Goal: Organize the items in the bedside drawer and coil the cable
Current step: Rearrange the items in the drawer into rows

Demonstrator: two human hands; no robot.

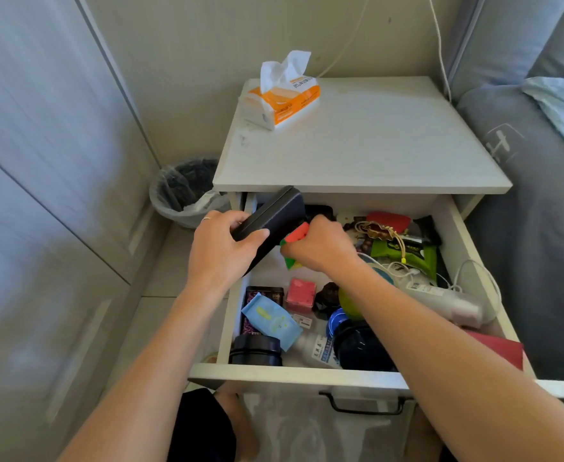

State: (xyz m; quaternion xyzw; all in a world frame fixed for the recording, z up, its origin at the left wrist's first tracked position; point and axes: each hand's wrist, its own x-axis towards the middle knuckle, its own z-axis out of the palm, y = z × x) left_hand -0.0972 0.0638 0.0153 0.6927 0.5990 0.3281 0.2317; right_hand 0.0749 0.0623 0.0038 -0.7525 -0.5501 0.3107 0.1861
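While the drawer [453, 228] stands pulled out under the nightstand top [357, 141], both hands work at its back left corner. Left hand [220, 248] grips a black case [274, 218], tilted, thumb across its face, fingers curled over its far edge. Right hand [317, 248] is closed round a red-and-green object [295, 236], just beside the case; object type unclear. White cable [473, 278] lies loose along the drawer's right side, looping over the side wall, uncoiled. Drawer contents are mixed: pink box [301, 293] near centre, blue wipes pack [270, 320] at left front, dark jar [255, 350] in front left corner, green packet [410, 255] at right, red card [497, 348] at front right. Tissue pack [284, 98] sits on the surface. Lined bin [180, 191] stands on the floor left of the nightstand; bed [540, 228] to the right.
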